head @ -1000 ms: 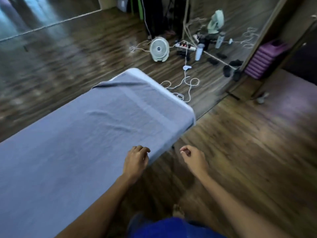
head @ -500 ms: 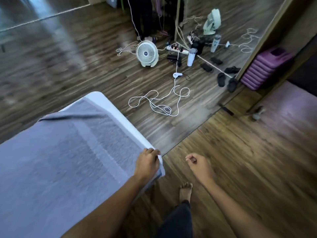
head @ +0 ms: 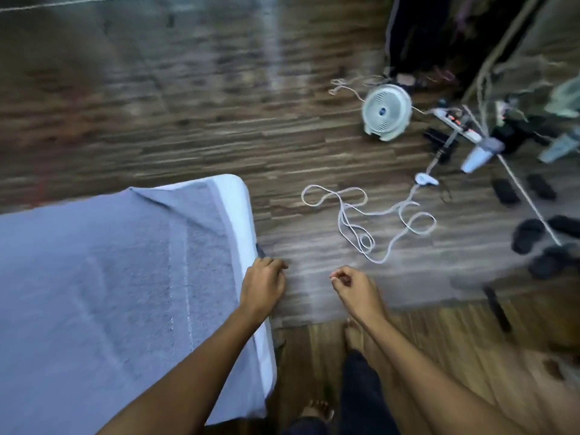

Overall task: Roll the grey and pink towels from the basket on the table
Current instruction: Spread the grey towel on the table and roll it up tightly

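One grey towel (head: 125, 277) — one fan (head: 386, 112) — one white cord (head: 342, 219).

left hand (head: 262, 285) | moved from table (head: 241, 208) side | round to its end
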Demonstrator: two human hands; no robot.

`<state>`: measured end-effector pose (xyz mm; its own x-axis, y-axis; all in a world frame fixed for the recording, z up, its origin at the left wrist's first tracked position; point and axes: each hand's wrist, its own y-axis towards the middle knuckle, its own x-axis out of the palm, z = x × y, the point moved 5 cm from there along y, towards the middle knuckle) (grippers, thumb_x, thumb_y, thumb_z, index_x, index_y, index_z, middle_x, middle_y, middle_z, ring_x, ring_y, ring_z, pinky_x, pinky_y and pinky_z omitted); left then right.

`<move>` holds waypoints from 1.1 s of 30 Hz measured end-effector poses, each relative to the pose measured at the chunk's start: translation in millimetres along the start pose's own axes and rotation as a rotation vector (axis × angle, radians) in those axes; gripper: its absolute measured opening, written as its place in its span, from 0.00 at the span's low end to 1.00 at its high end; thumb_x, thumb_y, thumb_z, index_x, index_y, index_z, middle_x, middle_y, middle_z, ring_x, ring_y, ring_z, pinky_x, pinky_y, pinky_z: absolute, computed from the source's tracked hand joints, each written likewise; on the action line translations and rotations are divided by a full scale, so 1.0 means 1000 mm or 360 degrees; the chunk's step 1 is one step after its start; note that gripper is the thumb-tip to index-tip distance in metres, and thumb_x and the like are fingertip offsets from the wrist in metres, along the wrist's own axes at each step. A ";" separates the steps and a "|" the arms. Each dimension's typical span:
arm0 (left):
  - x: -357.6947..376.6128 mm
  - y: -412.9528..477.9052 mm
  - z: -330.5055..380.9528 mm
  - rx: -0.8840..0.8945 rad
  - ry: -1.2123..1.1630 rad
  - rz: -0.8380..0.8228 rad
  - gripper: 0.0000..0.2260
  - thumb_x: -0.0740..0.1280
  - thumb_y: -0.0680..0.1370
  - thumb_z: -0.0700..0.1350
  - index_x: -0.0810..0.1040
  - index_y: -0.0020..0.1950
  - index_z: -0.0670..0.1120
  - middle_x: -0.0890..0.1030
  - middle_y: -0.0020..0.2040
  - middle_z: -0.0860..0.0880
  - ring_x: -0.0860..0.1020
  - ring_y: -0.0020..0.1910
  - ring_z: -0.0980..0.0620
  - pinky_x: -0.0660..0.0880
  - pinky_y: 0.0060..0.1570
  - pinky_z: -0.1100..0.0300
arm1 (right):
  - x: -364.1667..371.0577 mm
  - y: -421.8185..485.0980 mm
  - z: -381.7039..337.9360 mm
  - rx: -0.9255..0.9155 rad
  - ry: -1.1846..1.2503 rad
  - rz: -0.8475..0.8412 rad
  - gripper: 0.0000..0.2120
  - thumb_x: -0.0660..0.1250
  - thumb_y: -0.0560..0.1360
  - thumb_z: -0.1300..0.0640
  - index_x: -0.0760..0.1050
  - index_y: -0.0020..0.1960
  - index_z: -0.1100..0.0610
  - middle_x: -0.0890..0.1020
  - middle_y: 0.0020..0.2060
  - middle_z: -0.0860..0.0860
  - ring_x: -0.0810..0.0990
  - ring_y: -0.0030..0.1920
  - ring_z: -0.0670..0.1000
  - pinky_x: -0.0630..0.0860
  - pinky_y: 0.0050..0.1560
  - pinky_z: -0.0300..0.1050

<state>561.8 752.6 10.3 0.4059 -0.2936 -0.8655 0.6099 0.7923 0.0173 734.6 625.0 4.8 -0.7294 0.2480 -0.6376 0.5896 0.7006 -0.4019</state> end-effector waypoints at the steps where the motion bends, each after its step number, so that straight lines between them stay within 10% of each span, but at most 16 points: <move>1: -0.008 0.008 -0.004 -0.0073 0.0004 0.0051 0.09 0.65 0.73 0.38 0.82 0.50 0.45 0.82 0.45 0.48 0.77 0.47 0.44 0.75 0.45 0.51 | -0.001 0.019 -0.012 -0.0069 -0.0036 -0.0067 0.01 0.68 0.73 0.54 0.79 0.44 0.49 0.84 0.40 0.48 0.82 0.46 0.53 0.76 0.46 0.46; 17: -0.044 -0.044 -0.088 -0.1717 -0.0032 0.0878 0.10 0.65 0.75 0.37 0.83 0.51 0.44 0.83 0.46 0.47 0.78 0.50 0.44 0.75 0.48 0.52 | 0.119 0.199 -0.248 -0.1334 -0.0912 -0.1051 0.08 0.66 0.74 0.60 0.81 0.51 0.56 0.84 0.49 0.55 0.81 0.50 0.56 0.75 0.50 0.47; 33: 0.026 -0.040 -0.065 -0.2491 -0.0190 0.1046 0.08 0.66 0.71 0.38 0.81 0.47 0.44 0.78 0.44 0.44 0.77 0.44 0.40 0.75 0.42 0.51 | 0.226 0.217 -0.292 -0.2814 -0.1795 -0.1580 0.19 0.66 0.69 0.66 0.75 0.60 0.58 0.75 0.57 0.57 0.73 0.56 0.62 0.74 0.53 0.55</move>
<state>503.7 747.6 -45.2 0.3873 0.2964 -0.8730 -0.8436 0.4959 -0.2059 596.3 1028.5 -34.9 0.2809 -0.3148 -0.9066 -0.9225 0.1722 -0.3456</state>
